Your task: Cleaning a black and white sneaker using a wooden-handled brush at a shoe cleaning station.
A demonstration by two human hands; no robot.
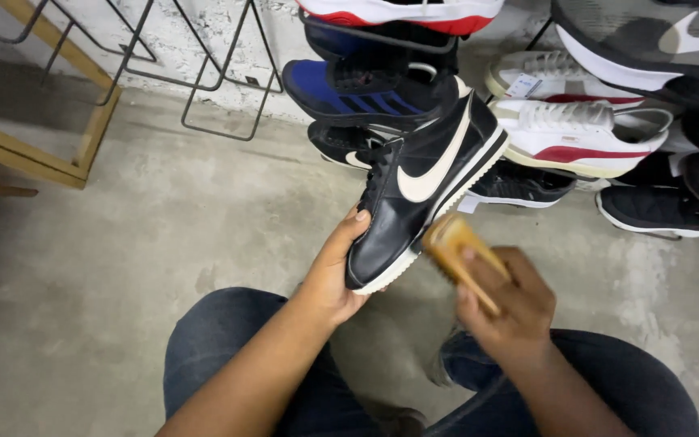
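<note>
We held the black leather sneaker (418,194) up over our knees, our left hand (335,271) closed around its toe end, while our right hand (511,303) gripped a wooden brush (459,255) against the white sole edge. The upper looked clean; we judged the sole trim partly brushed. More shoes on a wire rack (527,97) stood behind.

Bare grey concrete floor (123,267) lay open to left of raised black leather sneaker with white sole (422,190). Ahead and right, rows of shoes, among them blue-and-black trainer (357,93) and white-and-red trainer (584,133), crowded wall side. Black wire rack (212,81) and pale wooden frame (50,154) blocked far left corner. Denim-clad knees (228,348) closed near edge.
</note>
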